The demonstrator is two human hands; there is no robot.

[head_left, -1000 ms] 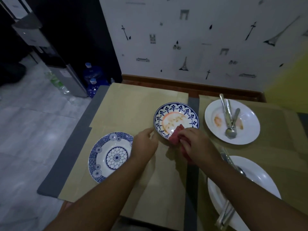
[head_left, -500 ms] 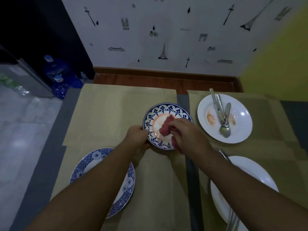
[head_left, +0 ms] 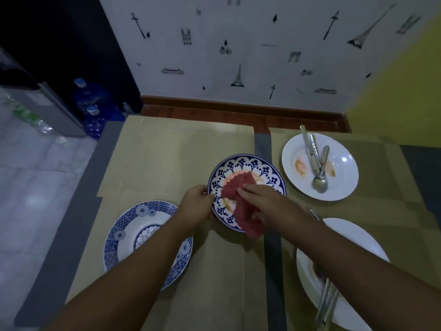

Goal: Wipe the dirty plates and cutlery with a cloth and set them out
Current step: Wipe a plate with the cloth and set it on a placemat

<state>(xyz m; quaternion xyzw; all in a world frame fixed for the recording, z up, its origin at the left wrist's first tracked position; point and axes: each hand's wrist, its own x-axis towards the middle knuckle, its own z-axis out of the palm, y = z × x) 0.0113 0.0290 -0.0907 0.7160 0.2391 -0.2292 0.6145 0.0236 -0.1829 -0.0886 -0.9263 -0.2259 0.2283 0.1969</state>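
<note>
A small blue-patterned plate with orange smears sits in the middle of the table. My left hand grips its left rim. A red cloth lies across the plate's centre, and my right hand holds it there, pressing down. To the lower left is a larger blue-and-white plate, partly under my left forearm. A white plate at the right carries orange stains and cutlery, a spoon among the pieces. Another white plate at the lower right has cutlery on it, partly hidden by my right arm.
Tan placemats cover the grey table. A patterned wall with a wooden ledge runs along the far side. Blue water bottles and a grey appliance stand on the tiled floor to the left.
My left hand moved onto the small plate's rim and grips it. My right hand brought the red cloth from the plate's near edge onto its centre.
</note>
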